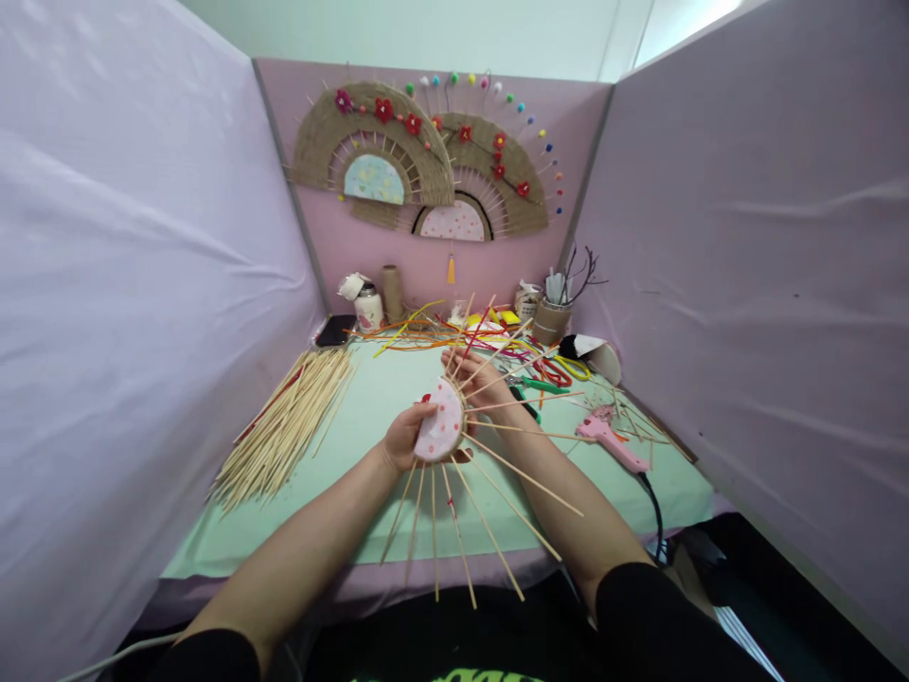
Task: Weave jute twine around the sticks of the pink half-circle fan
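My left hand (410, 428) is closed on a half-round fan centre (438, 426), its thumb lying on the pale pink, red-dotted face. The fan stands on edge, and thin wooden sticks (525, 475) spread from its curved rim. Behind the upper sticks is my right hand (477, 377), its fingers closed about a stick near the rim. A red length (480, 327) runs along one upper stick by those fingertips. Another stick carries a small red mark (450, 500). The sticks partly hide the right fingers, and the fan covers the left fingers behind it.
A pile of sticks (288, 426) lies at left, near a black phone (335, 331). Coloured pipe cleaners (418, 333) cross the back. At right are green-handled pliers (543, 385) and a pink glue gun (612, 443) with its cable. Finished fans (369, 95) hang on the back panel.
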The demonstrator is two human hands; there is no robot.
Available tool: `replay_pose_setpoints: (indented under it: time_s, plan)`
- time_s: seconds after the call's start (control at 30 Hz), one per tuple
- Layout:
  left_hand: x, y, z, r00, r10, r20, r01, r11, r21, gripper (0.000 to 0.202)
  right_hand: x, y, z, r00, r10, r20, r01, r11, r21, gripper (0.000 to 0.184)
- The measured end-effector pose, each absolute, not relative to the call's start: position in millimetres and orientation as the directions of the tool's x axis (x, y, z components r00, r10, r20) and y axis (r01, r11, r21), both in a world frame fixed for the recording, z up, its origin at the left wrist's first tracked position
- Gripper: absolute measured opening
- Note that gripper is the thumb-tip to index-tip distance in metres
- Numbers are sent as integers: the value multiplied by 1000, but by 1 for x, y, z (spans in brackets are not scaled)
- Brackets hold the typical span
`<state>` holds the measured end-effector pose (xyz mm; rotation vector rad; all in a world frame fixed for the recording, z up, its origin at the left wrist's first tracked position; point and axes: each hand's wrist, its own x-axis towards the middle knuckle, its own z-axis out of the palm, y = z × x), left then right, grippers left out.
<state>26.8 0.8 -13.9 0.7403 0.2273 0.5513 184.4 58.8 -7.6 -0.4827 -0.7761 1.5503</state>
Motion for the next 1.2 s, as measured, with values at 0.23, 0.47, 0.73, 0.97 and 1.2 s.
replay_pose_setpoints:
  time_s: [0.23, 0.47, 0.73, 0.97, 1.2]
  plan:
    - [30, 1, -12, 833, 552, -22, -395, 623, 675, 35, 190, 59, -4, -70, 988, 141, -735, 44, -676, 20]
    - [29, -2, -9, 819, 573, 8, -416, 585, 696, 47, 197, 59, 1, -42, 987, 156, -775, 66, -628, 22]
    - [30, 0, -8, 782, 622, -34, -419, 566, 710, 46, 216, 59, 7, -9, 989, 150, -813, 80, -577, 21]
    - [33, 4, -12, 783, 611, -118, -373, 613, 696, 33, 247, 51, 20, 52, 975, 218, -787, 174, -592, 10]
    - [37, 5, -18, 790, 577, -207, -286, 647, 707, 30, 270, 46, 27, 216, 925, 314, -760, 361, -541, 22]
